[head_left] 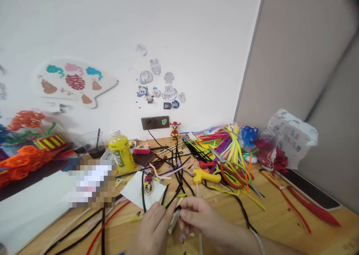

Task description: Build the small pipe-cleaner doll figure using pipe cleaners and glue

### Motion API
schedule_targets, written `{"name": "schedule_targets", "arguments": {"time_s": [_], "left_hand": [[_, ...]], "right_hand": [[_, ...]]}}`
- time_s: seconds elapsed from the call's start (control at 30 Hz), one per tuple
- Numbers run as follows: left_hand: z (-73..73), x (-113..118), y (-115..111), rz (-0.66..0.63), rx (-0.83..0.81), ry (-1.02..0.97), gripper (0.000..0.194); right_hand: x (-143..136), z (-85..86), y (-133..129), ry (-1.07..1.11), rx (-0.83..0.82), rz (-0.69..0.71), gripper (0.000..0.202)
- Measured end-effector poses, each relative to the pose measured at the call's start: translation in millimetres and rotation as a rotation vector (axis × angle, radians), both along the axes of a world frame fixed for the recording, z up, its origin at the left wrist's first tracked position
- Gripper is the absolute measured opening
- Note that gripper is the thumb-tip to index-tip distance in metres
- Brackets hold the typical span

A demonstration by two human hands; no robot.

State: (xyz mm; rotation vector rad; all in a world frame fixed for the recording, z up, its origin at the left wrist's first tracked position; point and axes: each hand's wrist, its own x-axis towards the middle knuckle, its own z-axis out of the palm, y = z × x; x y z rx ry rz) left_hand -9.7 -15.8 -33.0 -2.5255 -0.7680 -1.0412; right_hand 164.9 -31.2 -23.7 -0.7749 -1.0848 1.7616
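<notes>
The right hand (202, 214) pinches a small black piece (178, 208) between thumb and index fingertip, at the upper end of a narrow pale piece (174, 222). The left hand (153, 227) has its fingers extended against the pale piece's left side; its thumb is hidden, so whether it pinches cannot be told. The pale piece's long axis slants, its upper end pointing away from the person and slightly right, its lower end toward the person and slightly left.

Taking the yellow glue gun (206, 176) as landmark, both hands and the two pieces are nearer the person, the left hand farther left. To its left, a small figure (148, 182) lies on white paper (134, 191), and farther left a yellow bottle (121, 152) stands upright. Just beyond it are scissors (218, 154); beyond and to the right spreads a bundle of colored fuzzy stems (234, 143).
</notes>
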Motion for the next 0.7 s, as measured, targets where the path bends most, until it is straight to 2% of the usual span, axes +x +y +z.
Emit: {"name": "schedule_targets", "arguments": {"time_s": [0.2,0.37,0.5,0.7], "left_hand": [[-5.2,3.6,4.5,-0.057,0.054,-0.030,0.049],[-0.9,6.2,0.1,-0.057,-0.018,-0.029,0.049],[1.6,4.9,-3.4,-0.059,-0.056,0.029,0.051],[4.2,4.8,0.8,-0.139,0.050,0.038,0.050]], "right_hand": [[-2.1,-2.6,-1.0,0.090,-0.038,-0.083,0.041],[-3.1,-3.2,-1.2,0.104,-0.015,-0.111,0.042],[-2.2,-1.7,0.1,0.067,0.028,-0.132,0.042],[1.2,-1.7,3.5,0.015,0.151,-0.126,0.042]]}}
